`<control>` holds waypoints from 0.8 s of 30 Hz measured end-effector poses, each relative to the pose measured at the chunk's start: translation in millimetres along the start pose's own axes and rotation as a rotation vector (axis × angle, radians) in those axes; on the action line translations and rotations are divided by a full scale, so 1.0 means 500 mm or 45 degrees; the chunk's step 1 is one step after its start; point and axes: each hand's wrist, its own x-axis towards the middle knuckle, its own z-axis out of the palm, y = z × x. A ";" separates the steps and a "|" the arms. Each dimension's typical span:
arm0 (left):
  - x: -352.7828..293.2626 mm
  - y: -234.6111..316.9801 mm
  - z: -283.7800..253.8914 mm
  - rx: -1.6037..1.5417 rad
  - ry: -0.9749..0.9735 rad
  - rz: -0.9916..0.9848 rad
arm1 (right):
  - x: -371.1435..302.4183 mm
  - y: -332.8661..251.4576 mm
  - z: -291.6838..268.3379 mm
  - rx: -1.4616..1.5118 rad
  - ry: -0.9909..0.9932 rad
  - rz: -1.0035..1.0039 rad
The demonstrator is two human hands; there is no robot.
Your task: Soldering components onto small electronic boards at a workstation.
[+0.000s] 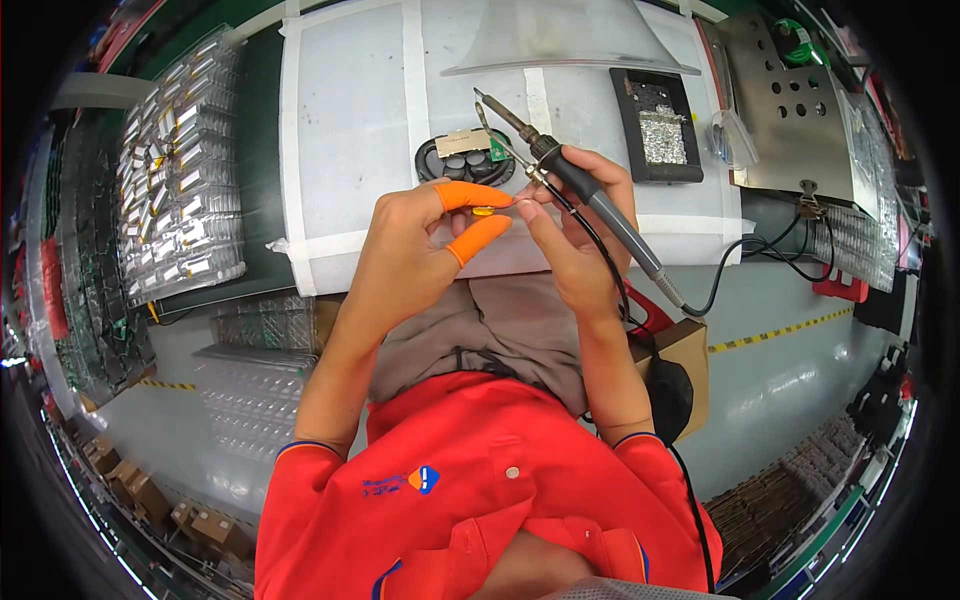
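My left hand (pixel 415 235), with orange covers on thumb and forefinger, pinches a small yellow part (pixel 483 211). My right hand (pixel 580 225) holds a soldering iron (pixel 600 205) slanting across its fingers, its tip pointing to the upper left, away from the yellow part. A thin metal tube runs along the iron. The right thumb and forefinger close together beside the yellow part, on what looks like a fine wire end, too small to be sure. Just beyond my hands lies a black oval casing (pixel 424 160) with round hollows, a tan piece (pixel 463 143) and a green circuit board (pixel 498 148).
A translucent hood (pixel 570 45) stands at the back of the white-covered bench (pixel 350 130). To the right are a black tray (pixel 683 172) of silvery bits and a perforated metal box (pixel 790 130). Stacked clear trays (pixel 180 215) stand left. The iron's cable (pixel 715 285) loops right.
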 end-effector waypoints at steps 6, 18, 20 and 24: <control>0.003 -0.009 0.018 0.104 0.264 0.254 | -0.001 0.004 0.004 -0.064 0.027 0.020; 0.083 -0.028 -0.029 0.516 0.308 0.429 | 0.017 -0.001 -0.019 -0.202 0.440 -0.139; 0.091 -0.034 -0.028 0.559 0.287 0.410 | 0.015 0.005 -0.022 -0.168 0.399 -0.204; 0.090 -0.040 -0.023 0.456 0.256 0.299 | 0.010 0.010 -0.024 -0.093 0.341 -0.218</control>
